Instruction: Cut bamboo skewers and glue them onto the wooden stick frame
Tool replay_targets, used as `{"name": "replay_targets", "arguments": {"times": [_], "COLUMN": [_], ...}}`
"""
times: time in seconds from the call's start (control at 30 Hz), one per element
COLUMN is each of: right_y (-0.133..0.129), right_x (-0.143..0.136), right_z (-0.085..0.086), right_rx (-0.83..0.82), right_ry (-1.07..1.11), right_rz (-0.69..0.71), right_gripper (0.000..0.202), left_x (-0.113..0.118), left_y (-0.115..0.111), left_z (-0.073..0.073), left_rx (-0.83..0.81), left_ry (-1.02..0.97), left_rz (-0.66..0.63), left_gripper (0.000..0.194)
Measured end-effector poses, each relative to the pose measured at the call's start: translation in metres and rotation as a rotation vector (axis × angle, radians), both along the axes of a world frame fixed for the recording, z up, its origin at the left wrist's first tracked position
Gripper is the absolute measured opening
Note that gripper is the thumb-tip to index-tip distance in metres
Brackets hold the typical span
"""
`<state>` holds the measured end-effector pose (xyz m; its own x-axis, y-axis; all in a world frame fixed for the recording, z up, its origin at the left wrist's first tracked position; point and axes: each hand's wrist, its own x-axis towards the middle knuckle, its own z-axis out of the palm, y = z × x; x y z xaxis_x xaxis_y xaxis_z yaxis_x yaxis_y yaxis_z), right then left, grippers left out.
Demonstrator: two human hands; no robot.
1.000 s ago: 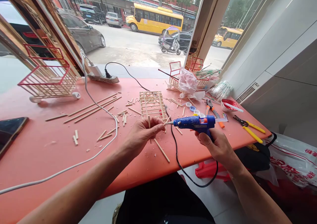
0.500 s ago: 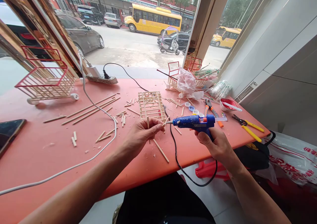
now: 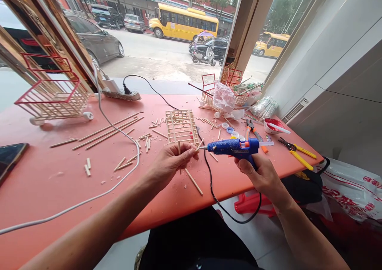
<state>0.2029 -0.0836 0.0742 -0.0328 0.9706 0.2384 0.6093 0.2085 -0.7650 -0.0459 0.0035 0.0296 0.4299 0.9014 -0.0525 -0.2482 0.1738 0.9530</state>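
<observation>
My left hand [image 3: 181,155] pinches thin wooden sticks [image 3: 179,147] between thumb and fingers; one stands nearly upright and a short one slants to the right. My right hand [image 3: 259,170] is wrapped round the grip of a blue glue gun [image 3: 231,145], with a clear glue stick [image 3: 267,143] poking out of its back. The gun's nozzle points left and is at or very close to the short slanted stick; whether they touch I cannot tell. Just beyond my left hand lies a lattice frame [image 3: 180,127] of wooden sticks.
Loose sticks [image 3: 109,133] and crumbs lie about the pink table [image 3: 74,194]. A red-rimmed stick cart [image 3: 55,96] stands at the left, more behind a plastic bag [image 3: 223,96]. Yellow-handled pliers [image 3: 300,154] lie right. A white cable [image 3: 135,170] and the gun's black cord [image 3: 211,178] cross the area.
Both hands keep almost the same pose, with the nozzle still by the slanted stick. The whole view has shifted very slightly.
</observation>
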Motion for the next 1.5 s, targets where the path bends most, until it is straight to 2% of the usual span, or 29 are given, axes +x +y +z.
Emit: {"name": "replay_targets", "arguments": {"times": [0.23, 0.9, 1.5], "right_y": [0.001, -0.001, -0.004], "right_x": [0.004, 0.000, -0.001], "right_z": [-0.002, 0.006, 0.010], "right_rx": [0.041, 0.074, 0.116], "right_ry": [-0.011, -0.101, -0.163], "right_rz": [-0.005, -0.008, -0.016], "right_gripper": [0.058, 0.059, 0.042], "left_x": [0.000, 0.002, 0.002], "left_y": [-0.001, -0.002, -0.003], "left_z": [0.001, 0.000, 0.002], "left_rx": [0.004, -0.035, -0.057], "left_ry": [-0.016, -0.036, -0.084], "left_rz": [-0.055, -0.076, -0.127], "left_gripper": [0.046, 0.050, 0.051]}}
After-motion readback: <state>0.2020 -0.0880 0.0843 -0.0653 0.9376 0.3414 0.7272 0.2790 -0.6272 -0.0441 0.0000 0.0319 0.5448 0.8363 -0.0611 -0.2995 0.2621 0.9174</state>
